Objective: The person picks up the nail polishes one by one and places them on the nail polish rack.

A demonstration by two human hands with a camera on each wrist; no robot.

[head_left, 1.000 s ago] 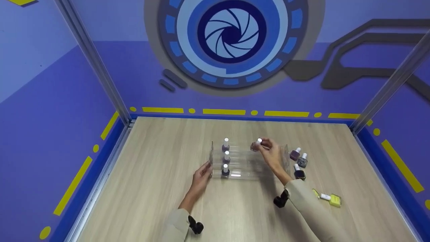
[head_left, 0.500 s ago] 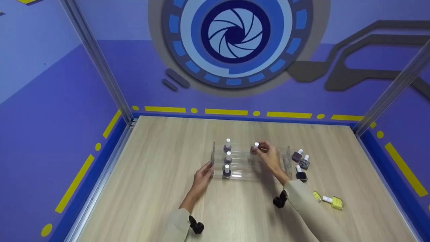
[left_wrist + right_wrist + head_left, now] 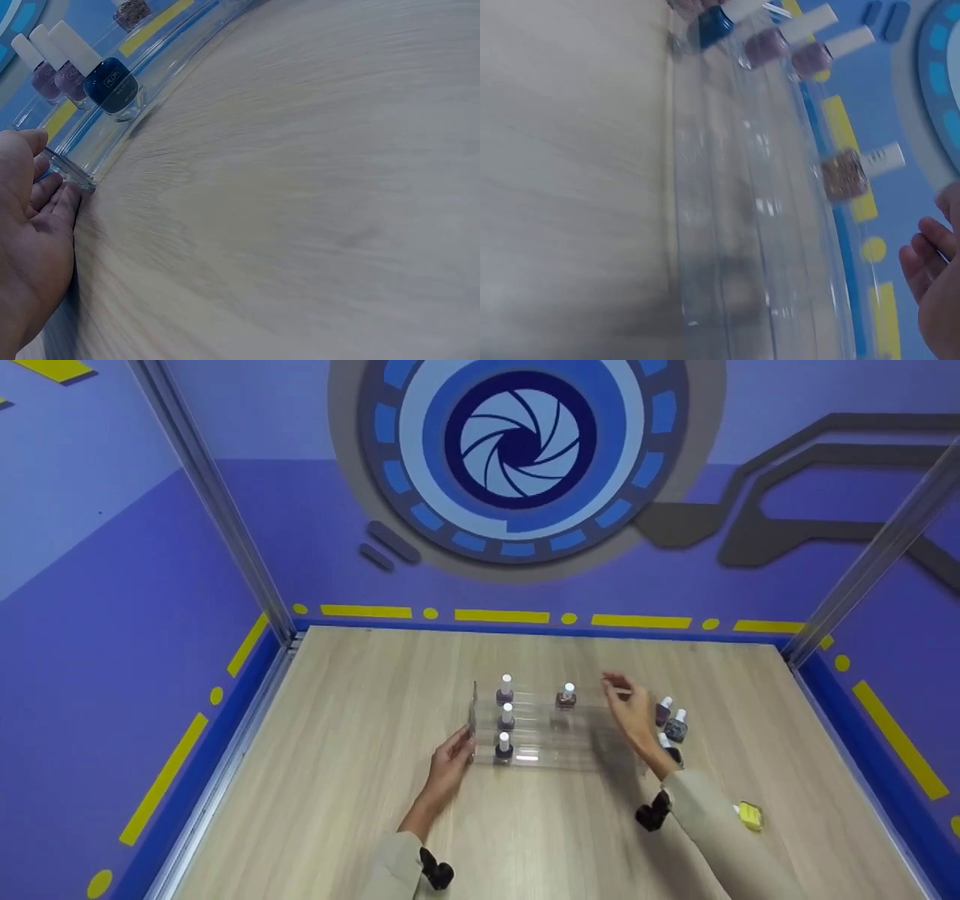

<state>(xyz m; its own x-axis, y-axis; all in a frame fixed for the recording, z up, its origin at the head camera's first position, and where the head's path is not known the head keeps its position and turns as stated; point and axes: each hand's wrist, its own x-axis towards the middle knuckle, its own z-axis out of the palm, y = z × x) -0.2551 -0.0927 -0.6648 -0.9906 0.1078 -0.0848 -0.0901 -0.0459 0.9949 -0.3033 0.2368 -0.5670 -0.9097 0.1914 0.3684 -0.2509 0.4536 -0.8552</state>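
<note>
A clear stepped display rack (image 3: 551,761) stands on the table. My left hand (image 3: 448,761) grips its left end panel, thumb on one side and fingers on the other in the left wrist view. Along the rack's left side, one per step, stand two mauve nail polish bottles (image 3: 71,81) and a dark blue nail polish bottle (image 3: 112,84), all white-capped. On the back step, right of these, a brown glitter nail polish bottle (image 3: 844,176) stands upright. My right hand (image 3: 631,712) is apart from it, above the rack's right end, fingers loosely bent and holding nothing.
Right of the rack lie a dark purple bottle (image 3: 664,710), a grey glitter bottle (image 3: 676,726) and a black bottle (image 3: 676,754), partly behind my right arm. A yellow bottle (image 3: 750,815) lies nearer, beside the sleeve. Printed panels (image 3: 420,577) wall the table.
My right hand lowered the brown glitter nail polish bottle onto the back step, let go and moved right. My left hand stays at the rack's left end.
</note>
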